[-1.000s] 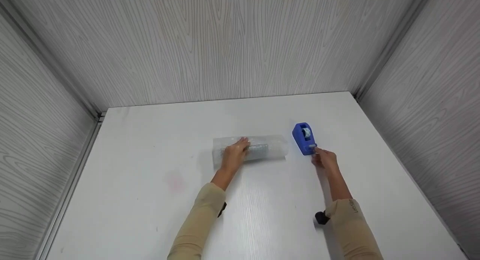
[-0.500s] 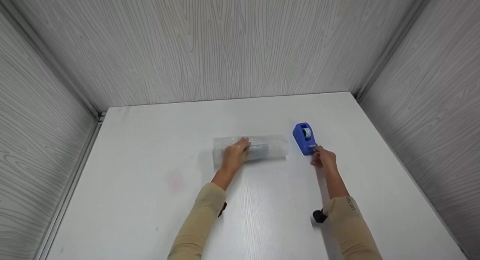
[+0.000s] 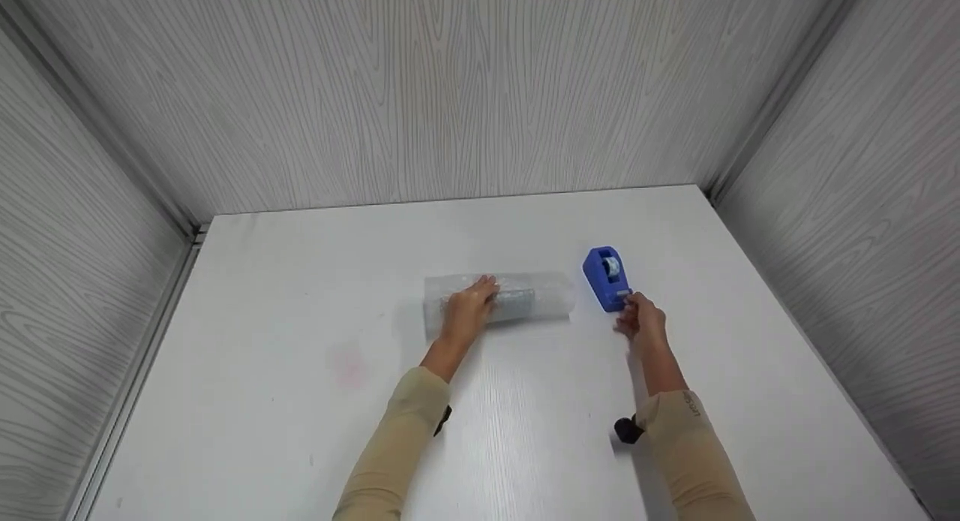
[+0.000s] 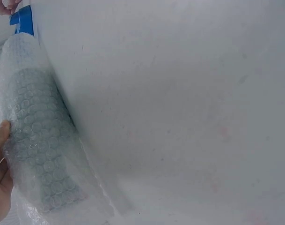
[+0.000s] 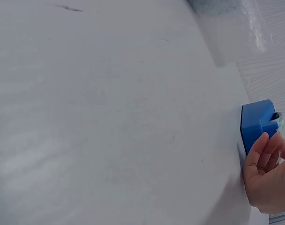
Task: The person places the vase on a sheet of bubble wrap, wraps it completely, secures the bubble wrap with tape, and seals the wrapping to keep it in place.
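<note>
A cylinder-like object in clear bubble wrap (image 3: 514, 303) lies sideways on the white table; its wrapped contents look greyish and cannot be told. My left hand (image 3: 466, 311) holds the bundle at its left part, fingers over the top. The left wrist view shows the bubble wrap (image 4: 44, 140) close up, with part of the left hand (image 4: 1, 173) at its side. To the right stands a blue tape dispenser (image 3: 606, 277) with a small roll in it. At its front end my right hand (image 3: 643, 322) pinches the tape's end; the strip itself is barely visible. The dispenser (image 5: 257, 119) shows beyond those fingers in the right wrist view.
The white tabletop (image 3: 300, 401) runs to a wood-grain back panel (image 3: 465, 93), with side panels at left and right. A faint pink stain (image 3: 349, 363) marks the table left of the bundle. Black wrist-worn devices sit under both sleeves.
My right hand and forearm have shifted slightly left at the dispenser's front end. The left hand, bubble-wrapped bundle and dispenser stay practically in place.
</note>
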The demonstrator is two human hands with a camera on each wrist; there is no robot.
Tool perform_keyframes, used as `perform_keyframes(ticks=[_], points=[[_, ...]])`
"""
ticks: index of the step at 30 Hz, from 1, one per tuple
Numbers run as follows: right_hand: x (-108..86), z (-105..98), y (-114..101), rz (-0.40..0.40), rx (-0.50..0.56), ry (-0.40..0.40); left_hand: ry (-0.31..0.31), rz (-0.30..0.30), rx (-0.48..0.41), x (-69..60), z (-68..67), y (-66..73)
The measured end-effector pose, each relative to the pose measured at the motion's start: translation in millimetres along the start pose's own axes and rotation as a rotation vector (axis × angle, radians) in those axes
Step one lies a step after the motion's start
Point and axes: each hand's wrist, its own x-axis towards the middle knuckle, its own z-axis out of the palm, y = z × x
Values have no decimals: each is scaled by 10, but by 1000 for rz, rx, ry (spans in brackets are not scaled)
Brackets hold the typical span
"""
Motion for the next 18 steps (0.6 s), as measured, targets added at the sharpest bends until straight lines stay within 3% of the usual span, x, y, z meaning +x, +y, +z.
perform_keyframes(ticks=[8, 18], points=[[18, 64, 13, 28, 58, 62, 29, 14, -12, -8, 24, -19], [4, 64, -42, 112, 203, 11, 34, 24, -10, -2, 21, -10]])
